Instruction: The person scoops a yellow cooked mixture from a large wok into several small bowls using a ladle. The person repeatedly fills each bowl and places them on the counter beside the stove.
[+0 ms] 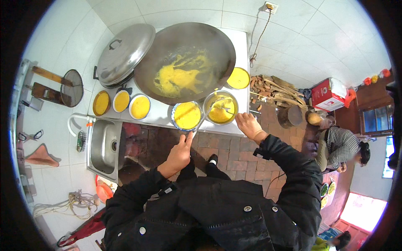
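My left hand (pixel 179 153) grips the handle of a metal utensil (pixel 204 120) that slants up to the rim of a steel bowl (pixel 205 108). Yellow batter-like food (pixel 220 114) fills much of that bowl. At the bowl's right, my right hand (pixel 248 125) is closed on a thin utensil whose tip lies in the food; its exact kind is unclear. A blue-rimmed bowl (pixel 187 116) of yellow food stands just left of the steel bowl. Behind them is a large wok (pixel 216 40) with yellow residue and steam inside.
Several filled bowls (pixel 139 107) line the counter (pixel 157 122) at left; another (pixel 238 78) stands right of the wok. A metal lid (pixel 132 47) leans on the wok. The sink (pixel 105 147) is at left, firewood (pixel 282 91) at right. A person (pixel 340 147) sits at far right.
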`<state>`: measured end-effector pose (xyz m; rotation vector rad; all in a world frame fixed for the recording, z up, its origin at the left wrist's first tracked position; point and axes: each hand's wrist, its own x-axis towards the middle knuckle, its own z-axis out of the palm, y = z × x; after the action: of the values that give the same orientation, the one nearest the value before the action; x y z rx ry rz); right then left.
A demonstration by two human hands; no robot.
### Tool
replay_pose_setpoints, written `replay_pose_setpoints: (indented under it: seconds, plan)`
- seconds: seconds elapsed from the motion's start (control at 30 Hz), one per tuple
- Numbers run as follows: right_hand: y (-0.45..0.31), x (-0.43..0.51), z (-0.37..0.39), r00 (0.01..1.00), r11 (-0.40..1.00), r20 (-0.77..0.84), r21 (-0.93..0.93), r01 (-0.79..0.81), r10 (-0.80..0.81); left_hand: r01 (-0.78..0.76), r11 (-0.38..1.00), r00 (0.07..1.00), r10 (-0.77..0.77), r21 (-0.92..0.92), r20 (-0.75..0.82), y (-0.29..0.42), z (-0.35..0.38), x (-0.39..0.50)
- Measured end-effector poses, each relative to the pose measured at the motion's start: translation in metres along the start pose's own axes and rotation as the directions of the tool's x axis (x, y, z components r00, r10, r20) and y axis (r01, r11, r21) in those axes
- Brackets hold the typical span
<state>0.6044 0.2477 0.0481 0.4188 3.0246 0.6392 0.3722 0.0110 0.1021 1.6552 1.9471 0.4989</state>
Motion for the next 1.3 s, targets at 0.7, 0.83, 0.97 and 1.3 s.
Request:
replay_pose_setpoints:
  seconds: [0.7, 0.83, 0.97, 1.3]
  plan:
    - [0.071, -0.042, 0.006, 0.659, 0.359, 0.543, 0.562, -0.745, 0.52, 0.225, 0.193, 0.958, -0.226, -0.955, 0.179, -0.001, -0.059, 0.012]
    - [0.091, -0.044, -0.009, 0.63, -0.21, 0.696, 0.712, -0.67, 0.345, 0.271, -0.153, 0.938, -0.179, -0.951, 0.296, -0.03, -0.093, 0.025]
    - [0.106, 0.023, -0.025, 0.631, -0.244, 0.701, 0.71, -0.661, 0.332, 0.221, -0.313, 0.942, -0.177, -0.923, 0.286, -0.082, -0.11, 0.049]
    - [0.123, 0.318, 0.109, 0.77, 0.817, 0.627, 0.381, -0.432, 0.115, 0.233, -0.439, 0.824, -0.385, -0.868, 0.416, -0.211, -0.118, 0.139]
